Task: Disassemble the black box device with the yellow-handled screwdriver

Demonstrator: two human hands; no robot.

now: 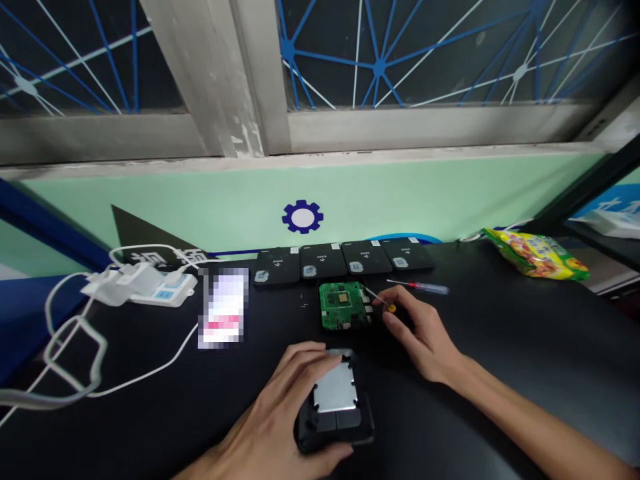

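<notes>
My left hand (285, 413) is wrapped around an opened black device case (334, 417) with a silver metal plate inside, near the table's front edge. My right hand (417, 330) pinches a small screwdriver with a yellow grip (383, 301), whose tip points toward the right edge of a green circuit board (343, 305) lying flat on the black table (500, 347). A second screwdriver with a red and clear handle (423, 287) lies just beyond my right hand.
A row of several black square devices (343, 261) lines the wall. A phone (223, 307) lies left of the board, wired to a white power strip (150, 287) with looping white cables. A yellow-green snack bag (537, 253) rests far right.
</notes>
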